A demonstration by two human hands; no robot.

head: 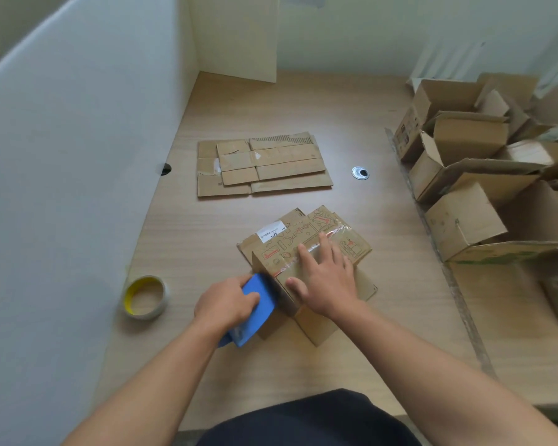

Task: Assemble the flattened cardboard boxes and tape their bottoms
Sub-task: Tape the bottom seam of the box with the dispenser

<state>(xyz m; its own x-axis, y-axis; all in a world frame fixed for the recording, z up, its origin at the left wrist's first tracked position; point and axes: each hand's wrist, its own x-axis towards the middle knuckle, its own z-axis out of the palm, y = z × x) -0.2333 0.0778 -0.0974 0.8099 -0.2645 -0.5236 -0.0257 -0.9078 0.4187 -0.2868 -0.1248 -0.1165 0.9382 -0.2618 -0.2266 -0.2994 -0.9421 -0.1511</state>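
The wooden table is closed on the left by a white panel and at the far side by a pale wall, and its near edge is met by the body of the person. The right part of the table is taken by a pile of assembled boxes, open and leaning on each other. Free surface is seen between this pile and the middle, where only a round metal grommet is set into the wood. A stack of flattened boxes lies far from the person, well apart from the hands, with a bare strip of table before it. A roll of tape stands near the left panel, apart from the left hand. The printed cardboard box stands in the near middle, directly under both hands, turned a little askew to the table edges. A strip of clear tape is laid across its upper face. The right hand is laid flat on this tape, the fingers straight and spread, pressing it down. A blue tape dispenser is gripped by the left hand, with the fingers curled round it, and is held against the near left edge of the box.
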